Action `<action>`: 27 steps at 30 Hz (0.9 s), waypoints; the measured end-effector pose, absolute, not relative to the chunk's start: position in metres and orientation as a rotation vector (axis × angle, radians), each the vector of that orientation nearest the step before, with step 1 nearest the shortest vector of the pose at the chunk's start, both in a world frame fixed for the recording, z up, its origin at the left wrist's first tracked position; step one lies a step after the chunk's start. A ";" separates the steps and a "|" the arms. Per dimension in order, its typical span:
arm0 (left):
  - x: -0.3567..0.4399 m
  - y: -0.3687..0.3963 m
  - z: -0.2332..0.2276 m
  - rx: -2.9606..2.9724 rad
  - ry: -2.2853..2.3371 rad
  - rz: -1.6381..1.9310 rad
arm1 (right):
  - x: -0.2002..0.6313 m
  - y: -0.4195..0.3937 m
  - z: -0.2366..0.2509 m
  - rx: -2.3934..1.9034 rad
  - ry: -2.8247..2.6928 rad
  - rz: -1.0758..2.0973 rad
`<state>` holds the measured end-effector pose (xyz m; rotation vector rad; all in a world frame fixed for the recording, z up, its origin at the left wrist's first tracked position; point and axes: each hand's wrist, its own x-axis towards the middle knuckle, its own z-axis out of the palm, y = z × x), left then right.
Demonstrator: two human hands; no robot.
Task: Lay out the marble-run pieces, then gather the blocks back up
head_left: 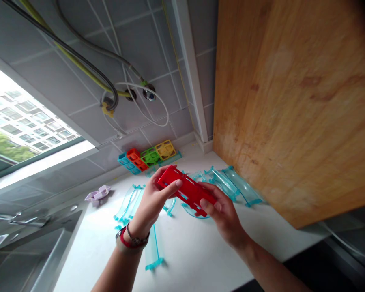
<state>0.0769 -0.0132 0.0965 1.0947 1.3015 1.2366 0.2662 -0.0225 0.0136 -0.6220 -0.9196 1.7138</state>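
Note:
I hold a long red plastic piece [187, 189] with slots in it above the white counter [197, 247]. My left hand [153, 202] grips its far end, with the thumb on top. My right hand [223, 215] grips its near end from below. Under and around my hands lie several clear blue track pieces [228, 184], some curved, some straight. One straight clear blue track [153, 249] lies near my left wrist, which wears a red band and bracelets.
A row of blue, orange, green and yellow blocks [149, 157] leans on the grey tiled wall. A small lilac piece [97, 194] lies near the steel sink [33, 247] at left. A big wooden board [295, 105] stands at right. Hoses hang on the wall.

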 end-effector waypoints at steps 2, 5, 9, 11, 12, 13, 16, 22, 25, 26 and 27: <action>0.082 -0.015 0.097 1.117 1.300 1.235 | 0.266 -0.022 0.014 -0.642 -0.930 1.708; 0.086 -0.015 0.097 1.129 1.293 1.232 | 0.266 -0.020 0.013 -0.671 -0.904 1.685; 0.085 -0.015 0.096 1.132 1.329 1.197 | 0.266 -0.019 0.009 -0.694 -0.888 1.684; 0.085 -0.015 0.096 1.131 1.340 1.188 | 0.267 -0.020 0.007 -0.696 -0.884 1.703; 0.085 -0.015 0.095 1.128 1.342 1.185 | 0.267 -0.021 0.007 -0.695 -0.882 1.714; 0.085 -0.015 0.095 1.125 1.343 1.181 | 0.267 -0.021 0.007 -0.694 -0.879 1.726; 0.085 -0.015 0.094 1.122 1.342 1.162 | 0.267 -0.021 0.008 -0.688 -0.869 1.742; 0.084 -0.015 0.094 1.143 1.343 1.134 | 0.268 -0.022 0.010 -0.690 -0.876 1.726; 0.084 -0.015 0.095 1.144 1.343 1.133 | 0.267 -0.022 0.011 -0.713 -0.872 1.728; 0.085 -0.015 0.095 1.139 1.347 1.132 | 0.267 -0.022 0.011 -0.724 -0.872 1.720; 0.086 -0.015 0.095 1.132 1.352 1.129 | 0.267 -0.022 0.011 -0.737 -0.876 1.708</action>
